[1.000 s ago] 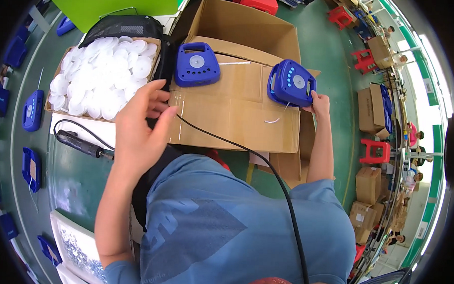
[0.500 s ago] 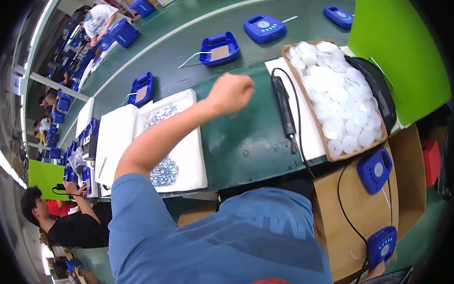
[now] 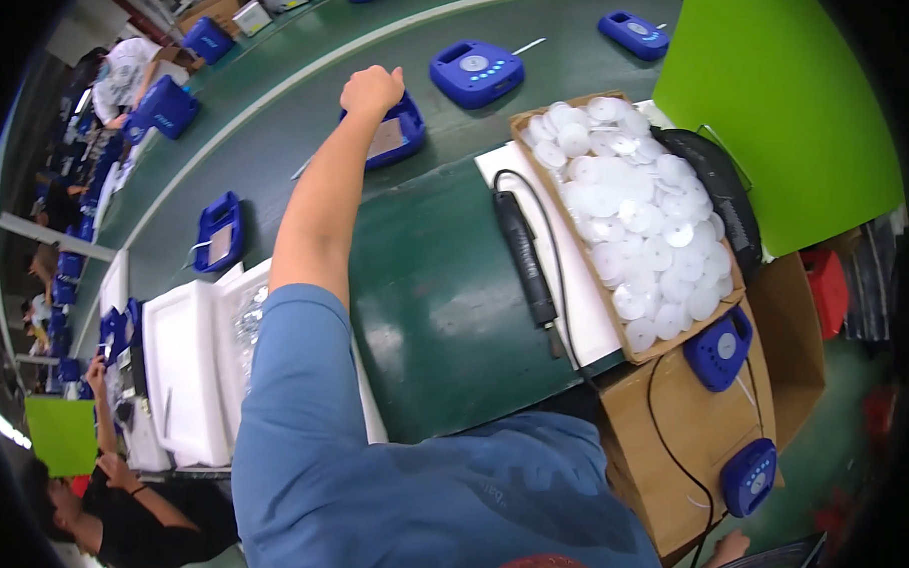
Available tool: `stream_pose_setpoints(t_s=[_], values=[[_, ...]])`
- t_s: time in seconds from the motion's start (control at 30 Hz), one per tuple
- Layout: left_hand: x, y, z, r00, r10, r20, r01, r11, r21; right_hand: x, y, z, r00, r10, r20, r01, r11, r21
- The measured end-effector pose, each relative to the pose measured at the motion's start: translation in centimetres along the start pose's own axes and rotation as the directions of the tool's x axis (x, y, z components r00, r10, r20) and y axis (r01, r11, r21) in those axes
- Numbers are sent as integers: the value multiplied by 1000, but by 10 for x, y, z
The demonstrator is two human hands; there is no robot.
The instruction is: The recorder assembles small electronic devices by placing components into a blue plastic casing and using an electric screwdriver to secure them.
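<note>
My left arm reaches out over the work surface. My left hand (image 3: 371, 89), fingers curled closed, is at the far rim of a blue plastic housing (image 3: 407, 140), open side up with a tan pad inside and a pale cable. The fingertips are hidden from view. Low on the right, my right hand (image 3: 731, 547) shows only in part and small; its fingers are hard to make out. Just above it, and apart from it, a blue device with a round button (image 3: 748, 478) lies at the cardboard box (image 3: 649, 441). A second blue device (image 3: 720, 347) lies farther up.
A black electric screwdriver (image 3: 526, 256) with its cord lies beside a carton of white plastic discs (image 3: 637, 205). White foam trays (image 3: 183, 375) stand left. More blue housings (image 3: 219, 233) and devices (image 3: 477, 72) sit on the green belt. A green panel (image 3: 781, 115) stands right; a co-worker (image 3: 156, 519) is at left.
My left hand has moved away from me, from above the green surface to the blue housing. My right hand has come away from the lower blue device. The view has shifted.
</note>
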State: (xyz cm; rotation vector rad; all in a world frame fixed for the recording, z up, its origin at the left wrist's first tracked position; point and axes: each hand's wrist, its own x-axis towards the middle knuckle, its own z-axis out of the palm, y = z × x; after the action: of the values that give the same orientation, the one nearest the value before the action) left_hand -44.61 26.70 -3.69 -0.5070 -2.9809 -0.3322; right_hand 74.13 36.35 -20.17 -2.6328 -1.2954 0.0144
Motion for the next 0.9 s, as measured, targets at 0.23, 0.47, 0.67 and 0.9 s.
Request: stream_pose_setpoints(t_s=[0.23, 0.47, 0.67, 0.9], values=[[10, 6, 21, 957, -37, 287, -49, 957, 287, -159, -204, -127, 804, -478, 354, 305, 842, 444], [-46, -31, -111, 980, 36, -197, 22, 959, 284, -228, -466, -120, 162, -986, 33, 588, 124, 799], [-151, -81, -193, 914, 240, -327, -364, 843, -397, -292, -656, -54, -269, -963, -36, 748, -232, 622], [-330, -105, -97, 957, 139, 253, 199, 317, -927, -326, -691, -31, -435, -899, 41, 865, -405, 295]])
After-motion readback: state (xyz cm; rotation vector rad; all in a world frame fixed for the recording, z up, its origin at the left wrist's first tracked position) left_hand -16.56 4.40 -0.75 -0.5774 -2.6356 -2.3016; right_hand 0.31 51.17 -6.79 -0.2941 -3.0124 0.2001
